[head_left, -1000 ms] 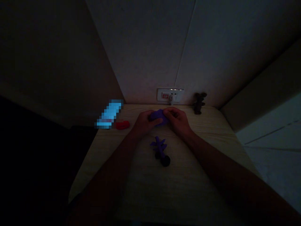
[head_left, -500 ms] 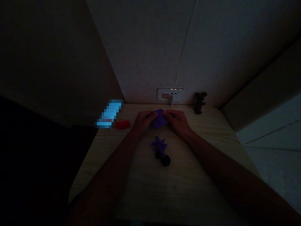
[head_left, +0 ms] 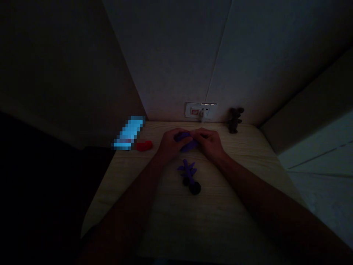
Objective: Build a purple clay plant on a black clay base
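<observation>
Head view: purple piece (head_left: 188,148) between left hand (head_left: 171,145) and right hand (head_left: 210,143), seemingly pinched by both.

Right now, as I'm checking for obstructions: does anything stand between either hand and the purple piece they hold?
Nothing visible does: the left hand and the right hand both grip the purple piece. The spiked purple stem lies on the near side, not between them.

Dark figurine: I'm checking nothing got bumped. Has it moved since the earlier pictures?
No: the dark figurine keeps its place right of the wall socket.
</observation>
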Demonstrator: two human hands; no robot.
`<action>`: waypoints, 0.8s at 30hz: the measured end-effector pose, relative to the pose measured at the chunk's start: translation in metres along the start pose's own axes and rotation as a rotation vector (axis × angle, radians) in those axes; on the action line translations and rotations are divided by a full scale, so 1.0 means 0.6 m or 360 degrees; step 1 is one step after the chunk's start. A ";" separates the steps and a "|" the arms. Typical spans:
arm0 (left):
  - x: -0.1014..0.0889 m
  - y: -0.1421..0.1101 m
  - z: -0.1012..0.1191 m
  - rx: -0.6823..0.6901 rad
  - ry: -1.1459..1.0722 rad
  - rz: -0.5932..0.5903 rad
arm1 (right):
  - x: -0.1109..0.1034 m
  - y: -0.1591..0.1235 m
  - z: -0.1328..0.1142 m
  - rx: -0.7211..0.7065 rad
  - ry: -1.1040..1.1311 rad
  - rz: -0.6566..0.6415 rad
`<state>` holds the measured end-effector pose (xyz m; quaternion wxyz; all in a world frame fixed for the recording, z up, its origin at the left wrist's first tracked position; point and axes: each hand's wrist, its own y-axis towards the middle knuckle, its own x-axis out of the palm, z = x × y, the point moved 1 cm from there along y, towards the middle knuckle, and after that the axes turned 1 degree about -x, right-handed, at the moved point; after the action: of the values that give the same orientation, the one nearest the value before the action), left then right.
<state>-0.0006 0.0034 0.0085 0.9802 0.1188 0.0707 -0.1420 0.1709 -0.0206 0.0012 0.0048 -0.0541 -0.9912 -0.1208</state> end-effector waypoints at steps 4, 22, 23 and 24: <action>-0.001 -0.002 0.000 -0.0092 0.0042 0.0129 | 0.000 -0.001 -0.002 0.0042 0.0002 -0.0025; 0.000 0.004 -0.005 -0.0168 -0.0353 0.0081 | 0.006 0.001 0.004 0.0130 0.0188 0.0041; -0.001 0.004 -0.006 -0.0141 -0.0327 0.0104 | 0.007 0.002 0.002 0.0119 0.0192 0.0025; -0.001 0.005 -0.007 -0.0103 -0.0301 0.0145 | 0.007 0.002 0.001 0.0116 0.0206 -0.0010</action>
<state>-0.0007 0.0073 0.0055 0.9912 0.0764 -0.0230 -0.1056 0.1668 -0.0189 0.0012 0.0706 -0.0427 -0.9927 -0.0878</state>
